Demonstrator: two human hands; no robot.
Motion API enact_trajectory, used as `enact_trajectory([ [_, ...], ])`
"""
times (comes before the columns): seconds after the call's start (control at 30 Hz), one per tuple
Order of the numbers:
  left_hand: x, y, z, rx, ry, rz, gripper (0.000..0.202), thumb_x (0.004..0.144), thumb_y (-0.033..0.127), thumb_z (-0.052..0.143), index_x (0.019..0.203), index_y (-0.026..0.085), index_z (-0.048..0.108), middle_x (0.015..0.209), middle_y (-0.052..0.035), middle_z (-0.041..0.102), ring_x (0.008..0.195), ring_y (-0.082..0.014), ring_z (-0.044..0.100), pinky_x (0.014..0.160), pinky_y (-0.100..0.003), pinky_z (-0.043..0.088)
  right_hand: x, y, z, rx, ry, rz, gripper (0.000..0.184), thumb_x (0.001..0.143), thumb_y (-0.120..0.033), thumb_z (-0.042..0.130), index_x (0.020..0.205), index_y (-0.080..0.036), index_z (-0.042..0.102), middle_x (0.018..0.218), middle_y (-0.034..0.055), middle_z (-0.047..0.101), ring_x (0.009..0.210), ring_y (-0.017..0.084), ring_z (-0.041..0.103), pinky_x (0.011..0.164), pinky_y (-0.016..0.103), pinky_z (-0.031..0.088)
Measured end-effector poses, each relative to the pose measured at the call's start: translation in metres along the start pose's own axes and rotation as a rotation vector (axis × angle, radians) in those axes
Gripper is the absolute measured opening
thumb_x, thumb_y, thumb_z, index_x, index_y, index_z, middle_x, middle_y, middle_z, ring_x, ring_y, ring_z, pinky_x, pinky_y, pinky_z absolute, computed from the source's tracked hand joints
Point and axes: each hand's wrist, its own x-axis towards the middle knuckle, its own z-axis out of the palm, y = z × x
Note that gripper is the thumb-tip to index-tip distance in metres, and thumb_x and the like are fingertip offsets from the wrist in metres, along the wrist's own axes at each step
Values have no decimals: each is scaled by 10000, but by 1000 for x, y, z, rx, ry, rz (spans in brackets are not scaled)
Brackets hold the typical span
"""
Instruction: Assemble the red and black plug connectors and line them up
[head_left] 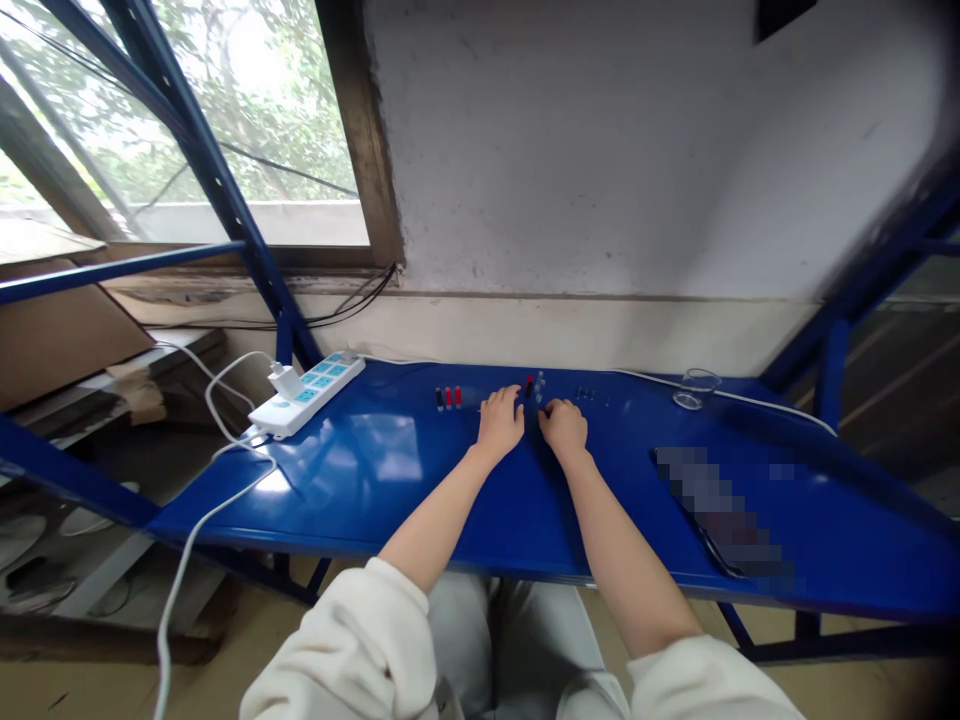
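Note:
My left hand (501,422) rests low over the blue tabletop with its fingers stretched forward and slightly apart; I see nothing in it. Close by on the right, my right hand (565,427) has its fingers curled in, and whatever they may hold is hidden. Just beyond the gap between the hands is a small red-and-black cylinder (529,387), beside a few small clear pieces (540,384). Left of my left hand, several short red and black cylinders (448,398) stand in a row. Several tiny dark pieces (586,394) lie beyond my right hand.
A white power strip (311,392) with a plugged-in charger (285,380) sits at the table's left end. A clear glass cup (690,400) stands at the back right. Nearer lies a dark flat object (709,510), partly pixelated. Blue metal posts (829,375) flank the table (360,500).

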Motion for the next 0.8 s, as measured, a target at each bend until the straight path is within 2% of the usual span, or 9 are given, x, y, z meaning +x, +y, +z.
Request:
enact_trajectory([
  [0.2, 2, 0, 1, 149, -153, 32, 521, 847, 197, 315, 1352, 223, 191, 1266, -102, 416, 1102, -234, 395, 855, -382, 340, 4, -3, 7, 22, 5, 67, 239, 783, -288, 473, 938, -159, 601, 1006, 122, 568, 963, 255, 502, 724, 345, 383],
  [0.4, 15, -2, 10, 265, -222, 28, 584, 843, 177, 304, 1380, 278, 97, 1324, -94, 356, 1122, -249, 373, 870, -410, 324, 6, -2, 9, 51, -11, 84, 262, 781, -292, 460, 965, -167, 599, 1014, 118, 569, 966, 254, 495, 736, 353, 377],
  [0.47, 19, -5, 15, 286, -249, 39, 574, 842, 168, 306, 1375, 282, 126, 1329, -97, 349, 1121, -256, 375, 864, -422, 326, 6, -1, 10, 57, -5, 82, 262, 777, -290, 461, 962, -169, 603, 1007, 116, 573, 960, 254, 497, 732, 353, 375],
  [0.57, 23, -7, 21, 306, -258, 66, 502, 845, 150, 301, 1334, 257, 262, 1293, -103, 394, 1094, -258, 399, 847, -422, 333, 7, 0, 11, 68, -1, 82, 269, 776, -291, 462, 969, -167, 604, 1004, 120, 575, 953, 255, 501, 733, 356, 370],
  [0.7, 29, -5, 23, 303, -164, 100, 344, 845, 137, 328, 1163, 183, 454, 1070, -102, 545, 976, -236, 476, 809, -383, 351, 8, 0, 14, 81, 8, 86, 279, 775, -297, 464, 976, -163, 604, 1003, 128, 574, 952, 261, 503, 736, 366, 364],
  [0.8, 32, -6, 22, 266, -134, 69, 207, 832, 130, 371, 976, 146, 519, 921, -97, 581, 868, -219, 524, 753, -348, 372, 10, 1, 16, 90, 11, 90, 282, 768, -294, 470, 981, -166, 604, 1002, 124, 574, 957, 264, 499, 739, 373, 362],
])
